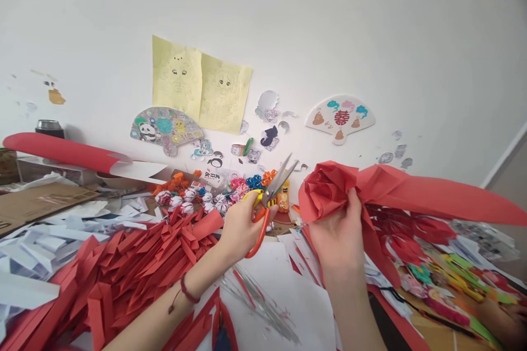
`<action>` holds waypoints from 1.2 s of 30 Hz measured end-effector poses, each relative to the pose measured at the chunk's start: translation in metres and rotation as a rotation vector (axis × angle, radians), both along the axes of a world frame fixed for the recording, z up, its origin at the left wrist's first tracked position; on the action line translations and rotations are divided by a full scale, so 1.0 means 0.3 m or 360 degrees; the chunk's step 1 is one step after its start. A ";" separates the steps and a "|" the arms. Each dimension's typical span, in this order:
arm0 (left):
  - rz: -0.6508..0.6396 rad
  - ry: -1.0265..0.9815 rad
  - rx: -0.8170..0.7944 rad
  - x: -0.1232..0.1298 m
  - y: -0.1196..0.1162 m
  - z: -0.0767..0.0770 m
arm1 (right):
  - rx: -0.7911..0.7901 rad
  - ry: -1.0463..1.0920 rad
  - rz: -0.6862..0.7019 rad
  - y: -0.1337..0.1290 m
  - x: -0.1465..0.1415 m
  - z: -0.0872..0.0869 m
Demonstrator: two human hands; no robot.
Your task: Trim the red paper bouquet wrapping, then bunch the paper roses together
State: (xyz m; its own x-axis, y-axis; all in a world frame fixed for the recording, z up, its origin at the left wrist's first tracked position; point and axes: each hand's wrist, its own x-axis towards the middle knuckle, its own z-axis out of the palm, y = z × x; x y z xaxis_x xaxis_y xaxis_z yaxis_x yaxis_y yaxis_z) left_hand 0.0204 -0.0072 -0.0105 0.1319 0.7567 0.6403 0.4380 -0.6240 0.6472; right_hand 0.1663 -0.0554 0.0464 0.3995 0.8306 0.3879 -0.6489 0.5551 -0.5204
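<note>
My left hand [242,230] is closed around the handles of scissors [267,200] with one yellow and one orange-red loop. Their blades point up and right, slightly apart. My right hand [340,230] grips a red paper rose [327,192] from below, its layered folds turned toward me. The scissor tips are left of the rose, not touching it. Beneath my left forearm spreads a heap of folded red paper strips [140,263]. A white sheet [263,285] lies between my arms with several thin wires [267,307] on it.
White paper strips [41,252] pile at left beside flat brown cardboard [45,205]. A red paper roll [61,151] lies behind. Small colourful flowers [239,189] line the wall. A long red sheet [436,192] and bright craft pieces [448,290] are at right.
</note>
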 end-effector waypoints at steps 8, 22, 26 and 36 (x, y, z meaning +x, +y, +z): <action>-0.0108 -0.0220 -0.0072 -0.004 -0.002 0.014 | 0.0093 0.0086 -0.0285 -0.008 -0.007 0.005; -0.0322 0.0248 -0.0126 0.021 -0.046 0.005 | 0.0063 0.0023 -0.0287 -0.022 -0.024 -0.003; -0.0235 0.0297 -0.0096 0.023 -0.055 0.017 | 0.0024 0.0002 -0.0138 -0.019 -0.028 -0.007; 0.0002 0.0548 0.0017 0.005 -0.089 0.059 | -0.0003 0.0044 0.0169 0.020 -0.018 -0.023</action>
